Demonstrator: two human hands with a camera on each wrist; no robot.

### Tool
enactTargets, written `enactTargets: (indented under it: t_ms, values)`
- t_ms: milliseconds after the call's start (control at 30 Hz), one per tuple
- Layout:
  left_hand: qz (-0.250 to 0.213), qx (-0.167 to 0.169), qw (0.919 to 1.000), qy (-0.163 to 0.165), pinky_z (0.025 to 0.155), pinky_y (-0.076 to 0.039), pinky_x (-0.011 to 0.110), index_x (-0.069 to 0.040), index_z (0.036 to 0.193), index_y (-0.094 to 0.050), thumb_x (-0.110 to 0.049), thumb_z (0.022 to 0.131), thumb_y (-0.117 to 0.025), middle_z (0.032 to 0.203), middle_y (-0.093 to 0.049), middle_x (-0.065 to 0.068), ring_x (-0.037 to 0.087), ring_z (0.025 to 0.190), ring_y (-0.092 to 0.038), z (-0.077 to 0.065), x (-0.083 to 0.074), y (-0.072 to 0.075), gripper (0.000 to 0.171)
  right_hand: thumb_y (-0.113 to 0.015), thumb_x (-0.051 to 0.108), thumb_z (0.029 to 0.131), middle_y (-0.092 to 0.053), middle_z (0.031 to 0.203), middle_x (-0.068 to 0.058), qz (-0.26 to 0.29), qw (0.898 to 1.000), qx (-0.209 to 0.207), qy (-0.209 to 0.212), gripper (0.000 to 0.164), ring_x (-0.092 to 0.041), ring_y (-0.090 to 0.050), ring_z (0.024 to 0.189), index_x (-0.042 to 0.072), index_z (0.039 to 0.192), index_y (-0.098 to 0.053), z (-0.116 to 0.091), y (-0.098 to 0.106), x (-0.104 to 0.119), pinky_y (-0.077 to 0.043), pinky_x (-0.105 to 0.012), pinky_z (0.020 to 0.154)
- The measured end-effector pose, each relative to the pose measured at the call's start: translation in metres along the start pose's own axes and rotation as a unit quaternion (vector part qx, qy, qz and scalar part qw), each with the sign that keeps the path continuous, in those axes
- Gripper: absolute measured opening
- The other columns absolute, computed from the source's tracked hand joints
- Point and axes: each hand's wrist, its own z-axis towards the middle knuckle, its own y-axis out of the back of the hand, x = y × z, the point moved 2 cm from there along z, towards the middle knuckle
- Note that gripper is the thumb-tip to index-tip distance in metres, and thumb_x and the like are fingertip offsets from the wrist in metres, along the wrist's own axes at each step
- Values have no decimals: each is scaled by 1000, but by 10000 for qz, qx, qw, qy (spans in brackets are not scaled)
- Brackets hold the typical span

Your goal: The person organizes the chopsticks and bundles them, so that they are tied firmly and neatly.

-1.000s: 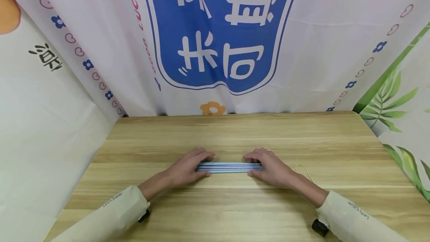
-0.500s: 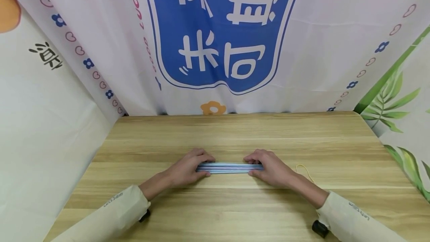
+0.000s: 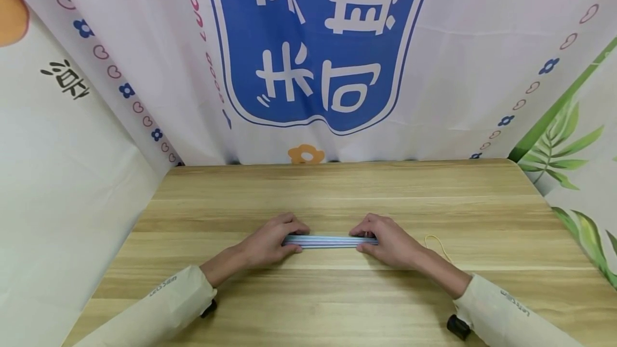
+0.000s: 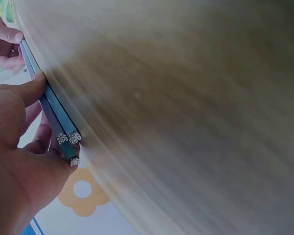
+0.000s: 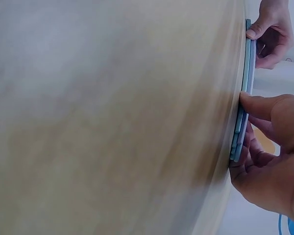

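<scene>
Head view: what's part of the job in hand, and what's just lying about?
In the job:
- bundle of bluish sticks, gripped near its two ends
- left hand and right hand, holding it
- wooden tabletop, the work surface

Just about:
- thin yellow loop by the right forearm, held by neither hand
- printed cloth behind the table, backdrop only

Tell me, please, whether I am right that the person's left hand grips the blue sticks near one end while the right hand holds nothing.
Not quite: the right hand is not without a hold. It grips the blue sticks near their other end, as the head view shows. The left hand is as you say.
</scene>
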Motion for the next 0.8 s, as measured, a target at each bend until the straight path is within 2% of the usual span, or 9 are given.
enactTargets:
  t_ms: [167, 267, 467, 633, 800]
  values:
    - [44, 49, 10000, 54, 94, -57, 35, -12, 137, -71, -25, 100, -78, 127, -71, 2, 13, 110, -65, 1, 1, 0, 40, -80, 13, 97, -70, 110, 5, 13, 10000, 24, 1, 19, -7, -61, 97, 16, 116, -80, 0, 0, 1, -51, -27, 84]
    - [88, 10, 10000, -29, 95, -58, 37, -11, 137, -72, -23, 100, -79, 127, -73, 3, 14, 112, -66, 1, 1, 0, 39, -80, 11, 96, -70, 109, 5, 30, 10000, 2, 26, 19, -6, -59, 95, 16, 114, -79, 1, -1, 1, -51, -26, 83]
    - [37, 13, 10000, -29, 90, -57, 32, -12, 136, -73, -22, 99, -79, 124, -72, 3, 12, 106, -65, 2, -1, 1, 38, -81, 9, 95, -68, 100, 6, 173, 9998, -41, 36, 17, -5, -59, 89, 15, 109, -76, 2, -1, 2, -52, -26, 80]
    - [31, 29, 10000, -42, 89, -57, 30, -12, 136, -73, -22, 99, -79, 124, -72, 2, 11, 104, -66, 3, 0, 0, 39, -82, 9, 94, -70, 92, 11, 281, 9995, -12, -157, 16, -3, -62, 85, 19, 105, -75, 3, -1, 3, -54, -25, 78]
    - [16, -113, 9999, -127, 90, -60, 32, -9, 132, -74, -20, 97, -82, 123, -75, 4, 13, 106, -71, 3, -1, 1, 37, -83, 10, 94, -72, 93, 10, 415, 9988, 24, -263, 17, -3, -63, 85, 16, 109, -76, 3, 1, 3, -55, -25, 79]
